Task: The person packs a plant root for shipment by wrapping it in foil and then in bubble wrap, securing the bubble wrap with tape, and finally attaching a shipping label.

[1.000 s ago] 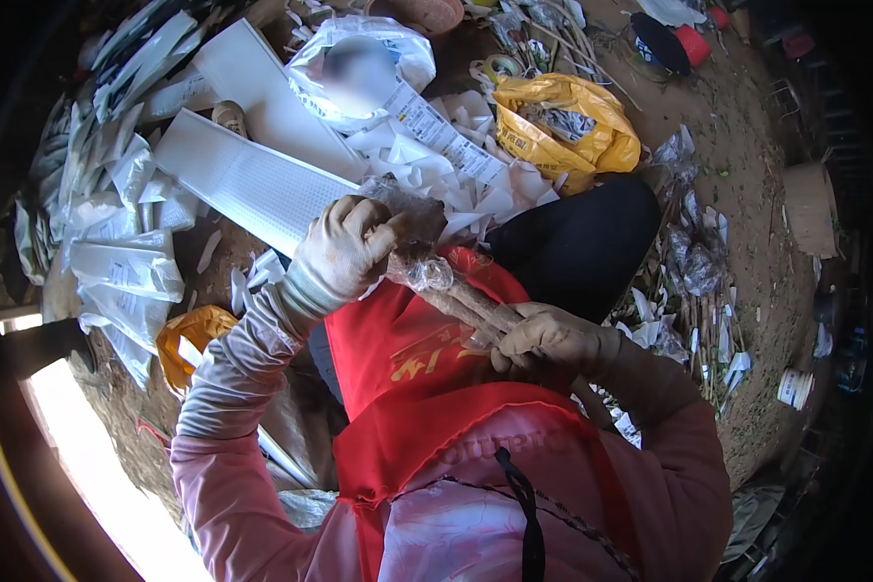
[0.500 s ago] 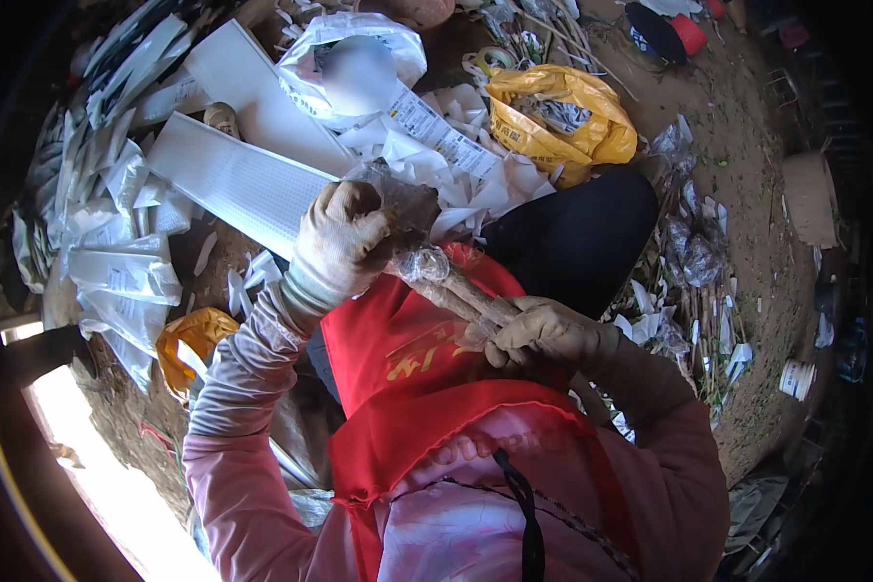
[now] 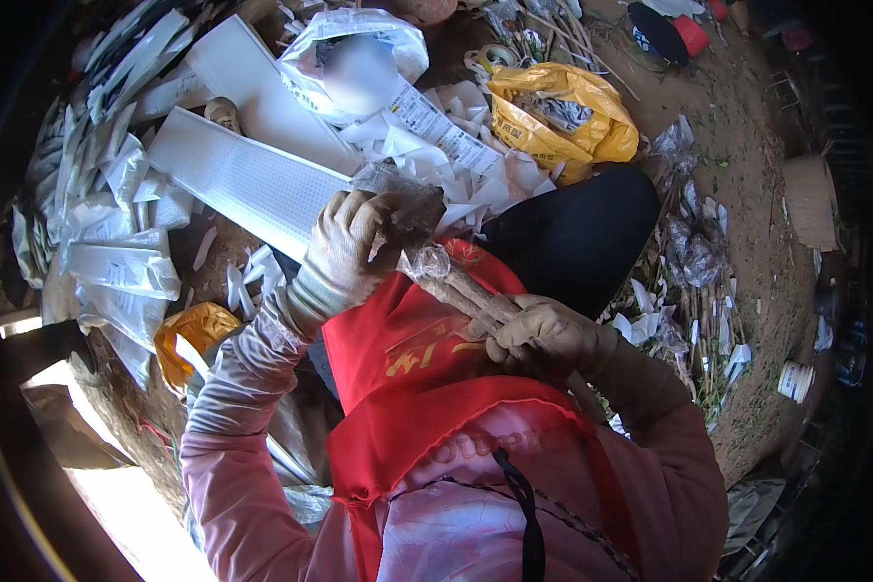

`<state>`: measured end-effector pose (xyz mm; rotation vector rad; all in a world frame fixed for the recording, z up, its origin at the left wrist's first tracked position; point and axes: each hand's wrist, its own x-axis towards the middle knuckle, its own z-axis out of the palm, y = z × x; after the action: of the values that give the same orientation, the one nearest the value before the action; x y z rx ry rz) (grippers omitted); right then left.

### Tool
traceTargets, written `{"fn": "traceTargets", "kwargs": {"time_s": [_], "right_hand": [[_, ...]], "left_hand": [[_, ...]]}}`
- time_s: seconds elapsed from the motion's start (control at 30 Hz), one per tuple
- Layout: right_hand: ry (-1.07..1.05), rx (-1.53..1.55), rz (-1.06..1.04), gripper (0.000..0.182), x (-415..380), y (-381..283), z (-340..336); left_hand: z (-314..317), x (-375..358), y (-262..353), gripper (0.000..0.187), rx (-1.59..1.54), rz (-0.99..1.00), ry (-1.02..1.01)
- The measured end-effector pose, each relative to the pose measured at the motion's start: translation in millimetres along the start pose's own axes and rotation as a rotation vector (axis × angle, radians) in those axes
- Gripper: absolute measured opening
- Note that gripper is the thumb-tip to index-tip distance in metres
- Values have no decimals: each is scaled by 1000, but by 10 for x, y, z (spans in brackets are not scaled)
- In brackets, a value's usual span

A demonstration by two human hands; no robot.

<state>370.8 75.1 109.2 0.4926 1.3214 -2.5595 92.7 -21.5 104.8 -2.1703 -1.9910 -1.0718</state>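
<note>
My left hand [image 3: 354,238], in a pale work glove, is closed on clear plastic wrap [image 3: 407,199] with something dark inside, at the upper end of a bundle of sticks [image 3: 461,291]. Lower right, my right hand [image 3: 543,335], also gloved, grips the lower part of the sticks. The bundle lies slanted over the red apron [image 3: 436,339]. More clear film is wound round the sticks just below my left hand. How many sticks there are is hard to tell.
Beyond my hands lie a long white perforated panel [image 3: 252,179], white paper pieces [image 3: 456,184], a white bag [image 3: 306,58] and a yellow bag [image 3: 606,116]. Plastic sleeves [image 3: 126,272] pile up at the left. Sticks and scraps [image 3: 708,330] cover the ground at right.
My left hand has shifted slightly right with the plastic wrap, and its fingers have turned a little. My right hand stays on the sticks. A brownish shape now shows at the lower left edge.
</note>
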Motion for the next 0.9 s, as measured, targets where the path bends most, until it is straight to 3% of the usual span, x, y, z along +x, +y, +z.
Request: {"fn": "traceTargets", "kwargs": {"time_s": [0.17, 0.33, 0.47, 0.6, 0.7, 0.73, 0.83, 0.9], "right_hand": [[-86, -32, -92, 29, -9, 100, -61], [-150, -299, -382, 23, 53, 116, -14], [-107, -285, -323, 23, 38, 39, 20], [-22, -58, -100, 30, -15, -28, 75], [35, 66, 37, 36, -21, -139, 141], [29, 87, 37, 37, -19, -124, 126], [-3, 123, 11, 40, 0, -8, 21], [-15, 141, -9, 42, 4, 63, -23]], "left_hand": [[56, -46, -85, 41, 3, 84, 38], [-167, 20, 19, 37, 161, 163, -53], [-243, 13, -12, 37, 166, 175, -76], [-280, -113, -79, 38, -267, -121, -119], [-264, -120, -81, 37, -553, -260, -19], [-217, -167, -126, 35, -627, -320, -10], [-249, -188, -100, 33, -1246, -718, 54], [-240, -151, 7, 31, -1207, -687, 136]]}}
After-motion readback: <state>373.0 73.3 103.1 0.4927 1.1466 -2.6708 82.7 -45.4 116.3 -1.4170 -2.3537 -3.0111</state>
